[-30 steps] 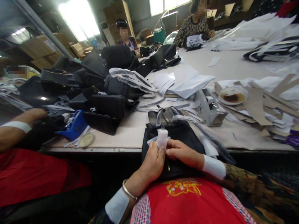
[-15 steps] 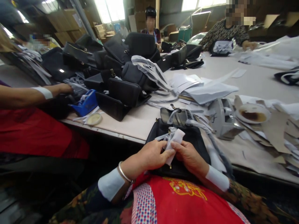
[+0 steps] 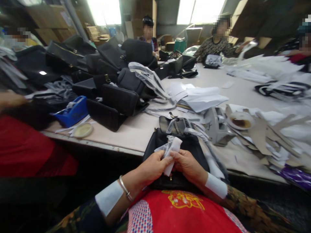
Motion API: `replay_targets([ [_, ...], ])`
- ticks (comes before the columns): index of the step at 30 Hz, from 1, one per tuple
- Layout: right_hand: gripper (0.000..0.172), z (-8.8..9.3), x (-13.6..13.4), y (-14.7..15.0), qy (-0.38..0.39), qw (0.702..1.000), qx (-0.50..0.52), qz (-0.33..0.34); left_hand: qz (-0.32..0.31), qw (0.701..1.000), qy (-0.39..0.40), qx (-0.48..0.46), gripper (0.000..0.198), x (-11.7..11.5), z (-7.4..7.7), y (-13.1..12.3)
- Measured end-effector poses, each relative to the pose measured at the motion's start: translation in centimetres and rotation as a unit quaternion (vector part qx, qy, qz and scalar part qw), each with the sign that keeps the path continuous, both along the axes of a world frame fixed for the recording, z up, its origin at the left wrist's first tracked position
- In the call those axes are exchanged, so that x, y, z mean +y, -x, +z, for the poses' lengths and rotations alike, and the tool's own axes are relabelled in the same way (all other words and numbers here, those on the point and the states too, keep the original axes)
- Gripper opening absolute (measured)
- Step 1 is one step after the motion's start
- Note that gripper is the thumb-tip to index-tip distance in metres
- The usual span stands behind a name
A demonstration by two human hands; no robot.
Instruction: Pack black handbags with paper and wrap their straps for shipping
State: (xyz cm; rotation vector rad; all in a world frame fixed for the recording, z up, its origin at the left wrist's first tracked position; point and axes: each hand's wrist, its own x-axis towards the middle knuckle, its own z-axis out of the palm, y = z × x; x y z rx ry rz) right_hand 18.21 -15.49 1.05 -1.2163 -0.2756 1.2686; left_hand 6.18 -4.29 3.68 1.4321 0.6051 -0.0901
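A black backpack (image 3: 196, 147) lies in front of me at the table's edge, against my red apron. Clear plastic wraps its handle and straps (image 3: 191, 127). Over its front, my left hand (image 3: 155, 165) and my right hand (image 3: 187, 161) pinch a strip of white wrapping paper (image 3: 176, 144) between thumbs and fingers. The strip is folded around something on the bag's front that I cannot make out. A small brass-coloured zip pull (image 3: 170, 178) shows just below the strip.
Black bags (image 3: 119, 100) are heaped at the left beyond a blue tape dispenser (image 3: 71, 111) and a round dish (image 3: 82, 130). A grey tape dispenser (image 3: 217, 126), a bowl (image 3: 240, 121) and cardboard strips (image 3: 262, 132) lie at the right. White sheets (image 3: 201, 97) lie behind. Co-workers surround the table.
The view has swung to the right, so things appear further left. Both hands keep their pinch on the paper strip. At the left, a co-worker's arm has moved toward the frame's edge.
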Motion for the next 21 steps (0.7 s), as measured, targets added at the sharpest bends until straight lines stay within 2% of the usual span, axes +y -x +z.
replay_targets([
  [5,0.060,0.1,0.4,-0.3,-0.022,1.000,0.013,0.016,0.024,0.999,-0.046,0.010,0.063,-0.6,-1.0,-0.2],
  [8,0.052,0.0,0.7,-0.3,-0.014,1.000,-0.021,0.018,0.031,0.997,-0.072,0.021,0.068,-0.1,-1.6,-0.7],
  [11,0.033,0.5,0.7,-0.4,0.052,0.991,-0.111,0.043,0.031,0.996,-0.072,0.037,0.071,0.2,-2.0,-1.0],
  [13,0.027,1.5,0.2,-0.7,0.093,0.958,-0.255,0.094,0.037,0.996,-0.066,0.044,0.070,0.2,-1.9,-1.1],
  [14,0.026,2.2,-0.2,-1.0,0.104,0.917,-0.364,0.124,0.039,0.996,-0.064,0.046,0.070,0.2,-1.8,-1.0],
  [15,0.026,3.0,-0.7,-1.4,0.103,0.855,-0.486,0.146,0.041,0.996,-0.061,0.048,0.068,0.1,-1.6,-1.0],
  [17,0.026,4.7,-1.6,-2.5,0.056,0.692,-0.702,0.156,0.040,0.996,-0.059,0.054,0.067,0.0,-1.2,-1.1],
  [19,0.030,6.1,-2.1,-3.6,-0.036,0.542,-0.827,0.144,0.043,0.995,-0.071,0.062,0.068,-0.1,-0.8,-1.2],
  [21,0.032,6.8,-1.7,-4.6,-0.111,0.435,-0.881,0.148,0.047,0.992,-0.094,0.067,0.067,-0.1,-0.7,-1.4],
])
